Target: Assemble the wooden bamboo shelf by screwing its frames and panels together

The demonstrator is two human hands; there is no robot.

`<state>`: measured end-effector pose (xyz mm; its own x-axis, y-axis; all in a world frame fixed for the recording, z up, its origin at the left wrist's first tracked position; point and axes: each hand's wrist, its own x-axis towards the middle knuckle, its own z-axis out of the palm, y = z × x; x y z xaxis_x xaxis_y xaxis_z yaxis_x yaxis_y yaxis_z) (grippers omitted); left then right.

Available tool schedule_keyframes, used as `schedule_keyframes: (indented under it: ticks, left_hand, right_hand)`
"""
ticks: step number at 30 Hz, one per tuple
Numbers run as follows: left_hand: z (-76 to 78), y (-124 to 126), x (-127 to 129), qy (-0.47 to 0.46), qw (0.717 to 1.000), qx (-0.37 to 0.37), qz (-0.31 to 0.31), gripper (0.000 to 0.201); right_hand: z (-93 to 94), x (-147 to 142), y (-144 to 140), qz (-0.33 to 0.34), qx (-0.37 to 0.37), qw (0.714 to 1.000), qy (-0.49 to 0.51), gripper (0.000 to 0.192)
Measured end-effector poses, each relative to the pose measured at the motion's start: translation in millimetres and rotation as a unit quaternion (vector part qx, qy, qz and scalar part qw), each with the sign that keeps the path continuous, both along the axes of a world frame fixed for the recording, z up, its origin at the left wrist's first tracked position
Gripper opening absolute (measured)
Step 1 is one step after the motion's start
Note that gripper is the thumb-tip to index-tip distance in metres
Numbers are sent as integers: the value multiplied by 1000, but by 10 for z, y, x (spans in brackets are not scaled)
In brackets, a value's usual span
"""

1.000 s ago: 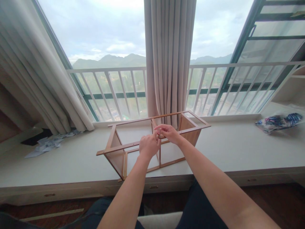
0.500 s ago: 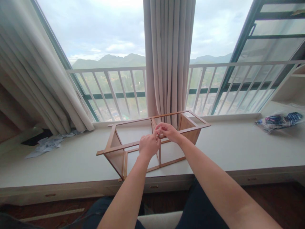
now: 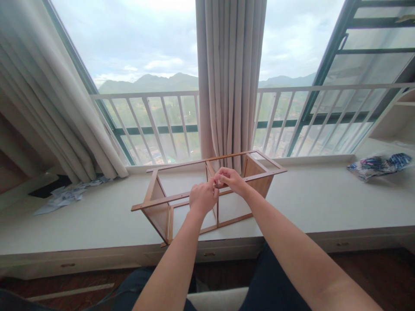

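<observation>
Both hands pinch together at the middle rail of the open light-brown wooden shelf frame [image 3: 207,190]: left hand [image 3: 202,198] and right hand [image 3: 228,179] closed narrowly on something too small to identify, apparently a fastening step needing fine turning.

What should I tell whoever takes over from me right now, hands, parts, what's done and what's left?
Left hand: closed at the middle of the wooden frame, by the front top rail. Right hand: fingers pinched against the left hand at the same spot; whatever they pinch is too small to tell.
The frame stands on the window ledge: end panels, centre divider and rails are joined. Crumpled papers lie far left, a patterned bag far right.
Left: probably finishing the fastening at the centre joint.
</observation>
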<state>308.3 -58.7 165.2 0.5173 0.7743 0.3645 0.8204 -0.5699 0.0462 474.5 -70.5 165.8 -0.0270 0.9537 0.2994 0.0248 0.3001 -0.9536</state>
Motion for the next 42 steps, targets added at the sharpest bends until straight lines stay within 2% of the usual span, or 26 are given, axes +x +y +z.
schedule_keyframes:
  ticks: [8,16,20,26,30,36,42]
  left_hand:
    - [0,1,-9,2,1000,-5,-2,26]
    - [11,-10,-9,2,1000,-12,3,30]
    - [-3,-1,0,2,1000,-11,8,31]
    - [-14,6,13,3,1000,-2,6,30]
    - [-21,11,16,-3,1000,2,0,33]
    - [-51,42,16,-4,1000,5,0,33]
    - [-64,52,12,4,1000,4,3,36]
  right_hand:
    - [54,33,-85,47,-4,998,31,28]
    - [-12,44,8,39,43,998,-14,43]
    - [-65,48,58,31,33,998,-47,39]
    - [-141,19,144,-12,37,998,-40,36]
    - [-120,5,134,-3,51,998,-35,42]
    - [-98,-16,117,31,35,999,-12,34]
    - [-80,-34,104,32,31,999,-12,33]
